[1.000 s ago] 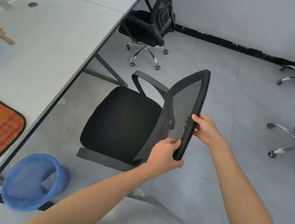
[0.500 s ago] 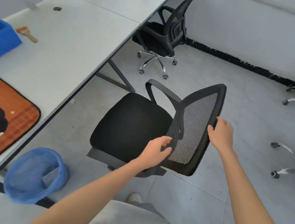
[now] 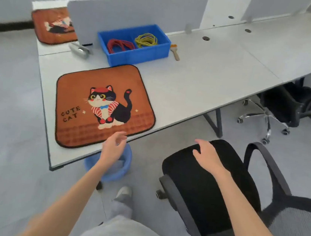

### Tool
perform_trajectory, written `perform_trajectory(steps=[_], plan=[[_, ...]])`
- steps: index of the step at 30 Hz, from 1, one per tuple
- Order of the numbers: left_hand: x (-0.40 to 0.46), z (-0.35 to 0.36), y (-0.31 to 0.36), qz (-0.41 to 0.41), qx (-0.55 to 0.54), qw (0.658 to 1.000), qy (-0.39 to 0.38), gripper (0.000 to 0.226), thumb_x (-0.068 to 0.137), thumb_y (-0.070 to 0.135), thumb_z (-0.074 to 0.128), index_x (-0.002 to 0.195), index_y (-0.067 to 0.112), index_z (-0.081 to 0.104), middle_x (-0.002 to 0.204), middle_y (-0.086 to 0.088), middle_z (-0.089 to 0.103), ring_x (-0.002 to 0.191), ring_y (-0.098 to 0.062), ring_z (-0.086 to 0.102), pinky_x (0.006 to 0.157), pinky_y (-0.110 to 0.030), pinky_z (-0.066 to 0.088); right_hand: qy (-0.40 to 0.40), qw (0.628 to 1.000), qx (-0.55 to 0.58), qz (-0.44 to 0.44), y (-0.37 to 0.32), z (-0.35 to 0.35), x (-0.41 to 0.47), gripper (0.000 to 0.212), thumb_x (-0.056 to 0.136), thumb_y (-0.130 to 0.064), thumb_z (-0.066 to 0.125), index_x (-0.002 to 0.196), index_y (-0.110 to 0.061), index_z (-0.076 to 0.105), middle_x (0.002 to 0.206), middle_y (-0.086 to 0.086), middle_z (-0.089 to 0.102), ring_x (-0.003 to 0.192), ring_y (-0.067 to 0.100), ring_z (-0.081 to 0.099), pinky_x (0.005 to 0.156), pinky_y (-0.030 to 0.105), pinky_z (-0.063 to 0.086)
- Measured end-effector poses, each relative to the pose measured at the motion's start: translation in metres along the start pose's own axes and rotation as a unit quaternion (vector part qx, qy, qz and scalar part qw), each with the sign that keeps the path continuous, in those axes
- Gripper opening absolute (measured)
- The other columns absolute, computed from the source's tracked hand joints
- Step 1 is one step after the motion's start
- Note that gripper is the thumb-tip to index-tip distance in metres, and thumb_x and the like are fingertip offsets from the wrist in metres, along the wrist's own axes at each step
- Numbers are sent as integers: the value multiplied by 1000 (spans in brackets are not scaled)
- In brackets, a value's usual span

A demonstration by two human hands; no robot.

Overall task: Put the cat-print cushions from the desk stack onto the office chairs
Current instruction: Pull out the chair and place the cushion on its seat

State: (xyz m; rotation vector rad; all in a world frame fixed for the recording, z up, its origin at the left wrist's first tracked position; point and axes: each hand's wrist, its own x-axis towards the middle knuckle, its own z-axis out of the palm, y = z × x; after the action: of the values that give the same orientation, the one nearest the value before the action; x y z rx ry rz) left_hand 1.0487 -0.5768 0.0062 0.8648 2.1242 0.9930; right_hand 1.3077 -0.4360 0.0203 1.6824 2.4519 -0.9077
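Cat-print cushion point(image 3: 104, 106) lies flat at the tabletop's point(image 3: 204, 80) near edge. Left hand point(image 3: 114, 145) reaches toward its front edge, arm outstretched, fingers loosely spread and empty, just short of the fabric. Right hand point(image 3: 206, 155) hovers open, palm down, over the black seat of the office chair point(image 3: 208, 191) just beside the tabletop.

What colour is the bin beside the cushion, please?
The bin is blue, clearest in the head view.
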Motion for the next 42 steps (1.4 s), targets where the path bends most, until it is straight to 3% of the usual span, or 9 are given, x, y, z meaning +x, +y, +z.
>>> perform_trajectory(steps=[4, 9, 13, 17, 23, 27, 31, 37, 42], plan=[[61, -70, -34, -84, -11, 991, 100, 35, 89, 9, 46, 124, 10, 50, 122, -11, 61, 110, -26, 54, 91, -34, 41, -63, 996, -6, -61, -101, 22, 90, 47, 93, -13, 45, 137, -3, 35, 142, 17, 41, 131, 28, 38, 106, 31, 28], [124, -140, -71, -168, -46, 965, 197, 43, 89, 10, 45, 132, 6, 43, 132, -15, 53, 120, -29, 50, 103, -40, 40, -89, 994, -7, -57, -182, 56, 183, 50, 87, -15, 48, 134, -3, 40, 138, 20, 44, 128, 36, 42, 106, 39, 35], [151, -157, -81, -196, -32, 956, 218, 49, 90, 10, 45, 137, 5, 34, 142, -15, 43, 130, -30, 42, 106, -38, 33, -98, 995, -33, -5, -193, 73, 213, 63, 87, -21, 52, 142, -5, 26, 148, 21, 26, 134, 38, 31, 111, 41, 30], [170, -160, -98, -242, -14, 953, 179, 57, 90, 12, 45, 142, 5, 23, 146, -17, 35, 133, -33, 36, 108, -40, 32, -79, 994, -56, 50, -191, 90, 224, 67, 88, -27, 53, 143, -7, 20, 151, 21, 14, 137, 38, 19, 109, 46, 28], [184, -164, -103, -282, -43, 937, 199, 56, 89, 16, 51, 138, 4, 28, 137, -17, 46, 123, -34, 46, 97, -40, 40, 21, 995, 3, 95, -193, 91, 228, 61, 88, -26, 55, 138, -6, 26, 139, 19, 39, 127, 35, 35, 99, 47, 38], [182, -153, -90, -164, 38, 969, 182, 23, 90, 10, 48, 108, -1, 58, 100, -19, 64, 98, -39, 58, 77, -37, 43, -6, 989, 118, 88, -185, 77, 216, 42, 90, -29, 53, 124, -6, 50, 124, 17, 58, 111, 33, 56, 88, 35, 46], [179, -136, -50, -38, 87, 980, 176, 21, 91, 9, 46, 104, 1, 61, 94, -16, 66, 88, -32, 59, 78, -35, 42, -36, 972, 214, 93, -159, 57, 173, 35, 94, -27, 46, 125, -12, 51, 125, 11, 59, 111, 29, 57, 90, 34, 44], [186, -57, 33, 131, 116, 985, 4, 23, 91, 10, 47, 108, 4, 61, 94, -11, 68, 83, -24, 59, 76, -29, 41, 78, 941, 253, 211, -68, 29, 80, 32, 91, -17, 51, 122, -13, 53, 117, 7, 64, 103, 24, 60, 78, 25, 42], [168, 54, 107, 238, 148, 948, -155, 23, 92, 13, 45, 107, 6, 61, 91, -10, 68, 86, -30, 63, 72, -29, 44, 178, 845, 373, 341, -1, 20, 5, 27, 87, -16, 54, 114, -16, 56, 110, 6, 64, 87, 18, 58, 77, 31, 48]])
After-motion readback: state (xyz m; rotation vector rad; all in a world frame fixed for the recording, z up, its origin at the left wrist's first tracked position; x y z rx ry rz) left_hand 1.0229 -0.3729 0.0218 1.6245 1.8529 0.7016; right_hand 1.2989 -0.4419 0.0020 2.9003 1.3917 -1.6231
